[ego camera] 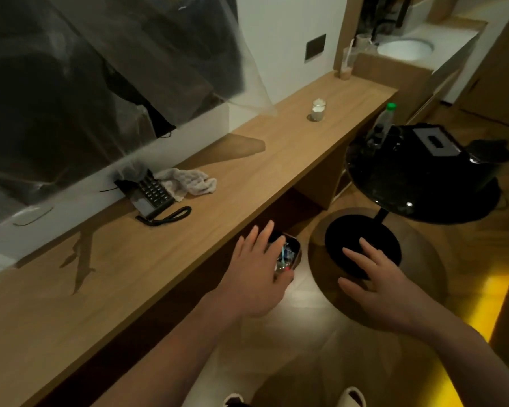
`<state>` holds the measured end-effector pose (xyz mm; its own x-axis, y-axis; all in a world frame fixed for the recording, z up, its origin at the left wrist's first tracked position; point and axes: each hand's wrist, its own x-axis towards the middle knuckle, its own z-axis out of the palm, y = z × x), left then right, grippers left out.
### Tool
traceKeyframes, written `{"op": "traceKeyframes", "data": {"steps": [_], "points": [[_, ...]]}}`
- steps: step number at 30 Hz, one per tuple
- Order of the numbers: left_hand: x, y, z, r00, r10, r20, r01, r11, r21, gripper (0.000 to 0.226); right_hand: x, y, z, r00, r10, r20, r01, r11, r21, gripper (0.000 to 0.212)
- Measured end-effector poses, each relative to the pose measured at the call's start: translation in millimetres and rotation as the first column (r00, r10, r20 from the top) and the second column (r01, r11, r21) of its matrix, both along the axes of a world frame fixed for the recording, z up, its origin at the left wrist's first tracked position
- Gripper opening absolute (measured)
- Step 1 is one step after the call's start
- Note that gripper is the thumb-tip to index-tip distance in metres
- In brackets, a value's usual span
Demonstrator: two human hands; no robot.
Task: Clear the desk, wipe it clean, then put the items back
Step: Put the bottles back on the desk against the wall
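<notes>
We are holding both hands open; the soft cloth (193,183) near the desk (247,177) back edge is bunching easily anywhere.

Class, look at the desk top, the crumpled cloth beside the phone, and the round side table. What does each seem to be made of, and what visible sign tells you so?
Desk top: wood or wood-look laminate, matt; grain lines show.
Cloth: soft towelling, likely cotton; nubbly, limp folds.
Round side table: glossy black, perhaps stone or lacquer; it mirrors light spots.
</notes>
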<state>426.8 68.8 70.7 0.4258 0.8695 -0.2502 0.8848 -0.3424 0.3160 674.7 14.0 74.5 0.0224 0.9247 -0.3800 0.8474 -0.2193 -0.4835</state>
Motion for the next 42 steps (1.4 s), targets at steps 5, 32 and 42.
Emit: {"op": "traceKeyframes", "data": {"steps": [5,32,42], "points": [[87,8,4,0.993,0.117,-0.010,-0.117,0.993,0.000,0.070,112,26,2,0.998,0.067,0.011,-0.066,0.995,-0.069,0.072],[382,285,-27,0.992,0.073,0.098,-0.063,0.993,-0.098,0.067,379,251,-9,0.999,0.039,0.027,-0.037,0.997,-0.072,0.067],[449,371,-54,0.977,0.183,0.107,-0.158,0.965,-0.211,0.071,432,395,-19,0.977,0.201,0.077,-0.200,0.980,-0.023,0.069]]}}
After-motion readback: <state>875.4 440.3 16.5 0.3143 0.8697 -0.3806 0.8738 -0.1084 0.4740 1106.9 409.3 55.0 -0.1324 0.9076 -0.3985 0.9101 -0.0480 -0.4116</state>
